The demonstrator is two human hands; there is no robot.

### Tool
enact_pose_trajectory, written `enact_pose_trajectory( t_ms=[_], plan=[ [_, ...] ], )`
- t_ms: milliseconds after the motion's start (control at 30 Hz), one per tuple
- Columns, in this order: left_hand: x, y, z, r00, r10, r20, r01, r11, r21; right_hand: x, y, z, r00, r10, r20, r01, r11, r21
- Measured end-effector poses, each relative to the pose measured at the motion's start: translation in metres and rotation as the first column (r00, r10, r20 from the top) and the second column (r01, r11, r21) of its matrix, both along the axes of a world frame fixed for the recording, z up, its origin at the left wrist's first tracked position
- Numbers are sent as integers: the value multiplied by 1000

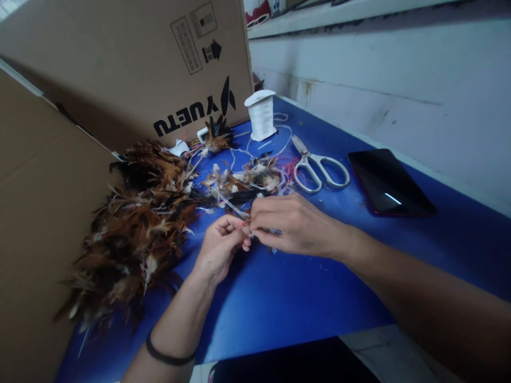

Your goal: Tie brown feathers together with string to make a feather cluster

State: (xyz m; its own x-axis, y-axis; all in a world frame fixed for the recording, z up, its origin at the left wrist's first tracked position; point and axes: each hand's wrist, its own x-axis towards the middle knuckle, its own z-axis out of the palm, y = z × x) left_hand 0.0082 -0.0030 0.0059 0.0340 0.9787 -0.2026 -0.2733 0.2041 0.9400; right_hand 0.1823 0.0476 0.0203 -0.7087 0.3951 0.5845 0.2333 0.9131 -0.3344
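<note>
My left hand (pixel 221 246) and my right hand (pixel 289 223) meet above the blue table (pixel 279 298), both pinched on a small feather bundle (pixel 239 211) with a white string at its stem. The fingertips of the two hands touch. Just beyond them lie loose brown and white feathers (pixel 249 178) tangled with string. A big pile of brown and black feathers (pixel 136 223) lies to the left of my left hand.
A white spool of string (pixel 261 114) stands at the back, scissors (pixel 317 167) lie to its right, and a dark phone (pixel 389 183) lies further right. Large cardboard boxes (pixel 120 69) wall off the left and back. A pale wall runs along the right.
</note>
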Motion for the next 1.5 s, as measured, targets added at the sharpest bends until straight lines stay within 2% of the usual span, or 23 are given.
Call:
enact_pose_trajectory(
  t_ms=[200,333,433,567,733,1000,1267,1367,1500],
  plan=[
    [-1,1,-1,1000,-8,28,9,1000,-15,-1,-2,1,999,-30,28,25,985,171],
    [0,1,0,1000,-3,13,3,1000,-28,-1,-2,1,999,-16,38,8,980,196],
    [1,1,3,999,18,-31,-19,1000,-22,-1,-2,0,1000,13,28,-16,991,130],
    [1,0,5,993,35,-115,-30,998,46,-1,-2,1,997,23,-77,-28,997,-66],
    [-3,1,3,975,37,-221,-3,988,153,-2,0,6,979,-76,-188,24,964,-266],
    [-4,0,5,930,78,-358,28,959,283,-5,2,5,982,-129,-140,54,893,-446],
    [-4,-1,2,905,117,-410,36,938,346,-5,3,4,977,-129,-167,14,829,-559],
    [-6,0,-2,901,113,-418,50,931,361,-4,4,3,982,-107,-158,11,859,-511],
    [-7,0,-4,898,127,-422,41,930,366,-3,5,1,991,-128,-35,100,897,-430]
  ],
)
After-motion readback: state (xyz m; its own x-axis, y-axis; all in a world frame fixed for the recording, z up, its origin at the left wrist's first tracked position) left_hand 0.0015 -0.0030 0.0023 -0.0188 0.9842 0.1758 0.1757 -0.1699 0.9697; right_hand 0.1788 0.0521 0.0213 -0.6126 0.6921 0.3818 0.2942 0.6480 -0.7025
